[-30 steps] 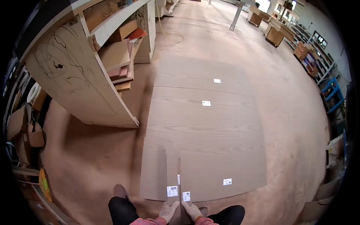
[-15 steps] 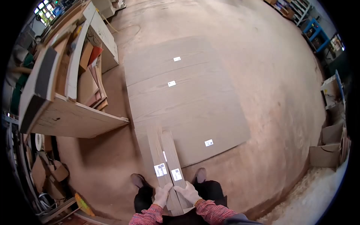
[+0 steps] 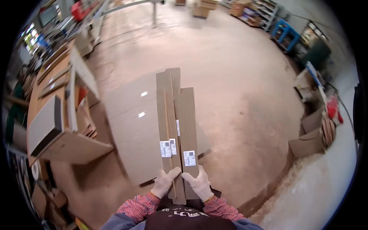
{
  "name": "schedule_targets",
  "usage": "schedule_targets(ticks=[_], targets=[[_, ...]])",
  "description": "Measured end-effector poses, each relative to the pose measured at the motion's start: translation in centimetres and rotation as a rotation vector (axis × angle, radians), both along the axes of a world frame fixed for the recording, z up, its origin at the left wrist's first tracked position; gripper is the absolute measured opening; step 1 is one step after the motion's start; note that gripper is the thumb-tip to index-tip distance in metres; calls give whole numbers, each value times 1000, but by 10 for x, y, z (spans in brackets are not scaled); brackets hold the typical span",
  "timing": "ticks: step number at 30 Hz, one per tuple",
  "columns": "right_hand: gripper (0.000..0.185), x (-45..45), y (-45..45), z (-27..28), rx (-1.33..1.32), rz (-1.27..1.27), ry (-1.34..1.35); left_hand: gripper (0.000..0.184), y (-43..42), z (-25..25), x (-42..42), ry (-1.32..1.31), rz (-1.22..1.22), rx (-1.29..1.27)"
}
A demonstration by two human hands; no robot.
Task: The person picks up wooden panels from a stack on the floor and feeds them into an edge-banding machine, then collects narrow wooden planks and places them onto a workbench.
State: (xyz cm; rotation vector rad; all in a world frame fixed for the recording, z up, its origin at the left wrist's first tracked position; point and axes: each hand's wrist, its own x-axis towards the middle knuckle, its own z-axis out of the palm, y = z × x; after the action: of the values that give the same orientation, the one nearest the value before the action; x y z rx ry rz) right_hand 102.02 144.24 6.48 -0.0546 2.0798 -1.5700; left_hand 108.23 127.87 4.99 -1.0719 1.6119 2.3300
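Note:
Several long, narrow wood-grain boards [image 3: 187,126] rise in front of me, bundled side by side and pointing away from my body. White printed labels [image 3: 189,158] are stuck on their faces. In a white glove, my left hand [image 3: 165,183] is closed around the near end of the left boards, its thumb on top. My right hand [image 3: 199,184], gloved too, grips the right board in the same way. The fingers under the boards are hidden. Beneath and beyond the bundle, large flat wood-grain panels [image 3: 126,134] with small white labels lie on the floor.
On the left stands a wooden workbench [image 3: 76,147] with offcuts inside and strips on top. Cardboard pieces [image 3: 308,143] lean along the right wall. A blue metal frame [image 3: 284,35] and shelving [image 3: 265,13] stand far right. A metal stand [image 3: 154,14] is at the back.
Both hands have lifted the boards closer to me, and they now cover part of the floor panels. The view has tilted up, showing more of the far room.

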Motion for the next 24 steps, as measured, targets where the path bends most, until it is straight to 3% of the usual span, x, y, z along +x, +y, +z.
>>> schedule_targets(ticks=[1,7,8,9,11,13,16,18,21,24], targets=[[57,3,-20,10,56,-69,15,36,-20,9,-6,52,-68,-32],[57,-90,145,22,-35,-287,84,48,128,67,-145,92,-328,-264],[58,-59,61,7,-34,-334,154,49,41,48,-121,187,-394,-177],[58,-60,58,12,-32,-340,157,51,39,51,-127,244,-455,-126],[62,-127,146,23,-49,-359,166,47,132,64,-199,262,-409,-108],[62,-171,181,45,-65,-360,114,45,166,72,-241,258,-394,-74],[62,-195,165,55,-68,-375,134,49,151,87,-268,198,-483,-88],[63,-222,170,66,-44,-374,132,51,160,110,-291,134,-387,-75],[64,-257,167,83,149,-330,136,53,149,82,-325,259,-491,-140],[64,-322,186,72,-86,-330,171,49,174,79,-383,314,-353,-74]])
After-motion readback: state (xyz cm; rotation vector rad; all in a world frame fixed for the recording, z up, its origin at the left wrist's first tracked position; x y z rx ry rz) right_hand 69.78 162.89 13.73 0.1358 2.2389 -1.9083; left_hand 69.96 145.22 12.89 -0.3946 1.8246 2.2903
